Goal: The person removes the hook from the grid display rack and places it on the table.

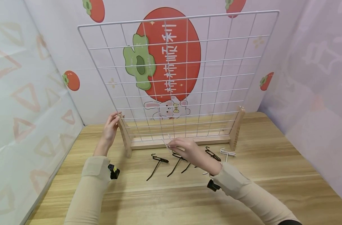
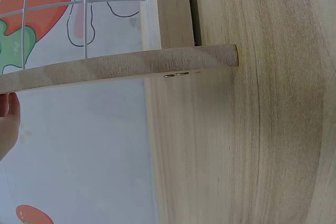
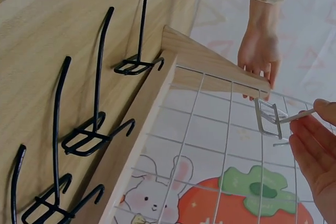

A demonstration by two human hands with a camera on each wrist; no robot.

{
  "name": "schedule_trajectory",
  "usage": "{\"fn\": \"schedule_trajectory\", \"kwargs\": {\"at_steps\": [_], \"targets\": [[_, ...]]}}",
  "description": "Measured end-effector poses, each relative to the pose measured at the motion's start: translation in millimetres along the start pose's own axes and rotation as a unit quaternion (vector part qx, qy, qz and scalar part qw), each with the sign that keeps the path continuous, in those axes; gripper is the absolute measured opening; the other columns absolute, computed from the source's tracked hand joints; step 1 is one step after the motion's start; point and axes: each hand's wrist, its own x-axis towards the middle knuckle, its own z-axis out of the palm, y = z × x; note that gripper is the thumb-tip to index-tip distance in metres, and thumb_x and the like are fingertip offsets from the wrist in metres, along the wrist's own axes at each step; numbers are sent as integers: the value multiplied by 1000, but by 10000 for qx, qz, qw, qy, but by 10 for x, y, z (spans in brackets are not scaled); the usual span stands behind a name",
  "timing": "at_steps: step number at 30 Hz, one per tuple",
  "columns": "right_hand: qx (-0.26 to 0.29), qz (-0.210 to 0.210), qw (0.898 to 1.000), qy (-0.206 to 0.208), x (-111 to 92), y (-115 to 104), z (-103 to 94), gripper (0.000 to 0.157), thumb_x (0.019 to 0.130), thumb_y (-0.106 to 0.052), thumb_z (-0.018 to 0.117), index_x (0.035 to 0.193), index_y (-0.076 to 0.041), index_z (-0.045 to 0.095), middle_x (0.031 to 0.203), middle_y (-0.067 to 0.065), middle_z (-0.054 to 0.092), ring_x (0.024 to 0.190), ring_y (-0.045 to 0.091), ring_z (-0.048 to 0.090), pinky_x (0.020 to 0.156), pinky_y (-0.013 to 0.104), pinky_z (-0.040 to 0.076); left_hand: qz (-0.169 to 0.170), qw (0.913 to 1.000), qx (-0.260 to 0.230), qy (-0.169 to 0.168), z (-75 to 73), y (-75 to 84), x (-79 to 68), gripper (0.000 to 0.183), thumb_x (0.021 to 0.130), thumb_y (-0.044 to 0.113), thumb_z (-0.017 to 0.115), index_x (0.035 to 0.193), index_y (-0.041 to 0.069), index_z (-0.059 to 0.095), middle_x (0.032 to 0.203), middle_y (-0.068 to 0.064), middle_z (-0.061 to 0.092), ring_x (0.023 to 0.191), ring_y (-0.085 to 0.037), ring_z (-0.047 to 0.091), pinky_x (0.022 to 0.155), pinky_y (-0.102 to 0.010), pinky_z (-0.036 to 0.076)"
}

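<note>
A white wire grid panel [image 1: 187, 17] stands leaning back in a pale wooden stand. My left hand [image 1: 111, 126] grips the upper end of the stand's left upright [image 1: 125, 134]; in the left wrist view only part of that hand [image 2: 8, 124] shows at the edge. My right hand [image 1: 187, 150] pinches the stem of a white wire hook [image 3: 270, 121] between thumb and fingers. The hook's looped back end faces the lower left part of the grid. Whether it touches the wires I cannot tell.
Several black hooks [image 1: 160, 158] lie in a row on the wooden table [image 1: 165, 200], before the stand's base bar [image 1: 148, 144]. A white hook [image 1: 227, 152] lies at the row's right end. Behind the grid hangs a printed backdrop [image 1: 224, 93].
</note>
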Motion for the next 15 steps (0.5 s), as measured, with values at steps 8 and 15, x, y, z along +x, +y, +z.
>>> {"fn": "schedule_trajectory", "kwargs": {"at_steps": [8, 15], "targets": [[-115, 207, 9997, -74, -178, 10, -16, 19, 70, 6, 68, 88, -1, 64, 86, 8, 65, 80, 15, 61, 73, 16, 46, -28, 10000, 89, 3, 3, 13, -10, 18, 97, 13, 33, 107, 17, 47, 98, 5, 51, 112, -23, 37, 90, -24, 26], [-13, 320, 9991, -290, -333, 2, -62, 25, 70, 8, 67, 92, -2, 63, 88, 9, 64, 81, 16, 62, 74, 14, 46, -56, 9997, 229, -81, -7, -1, -1, 21, 97, 13, 33, 103, 26, 50, 102, 2, 48, 114, -24, 35, 93, -25, 24]]}}
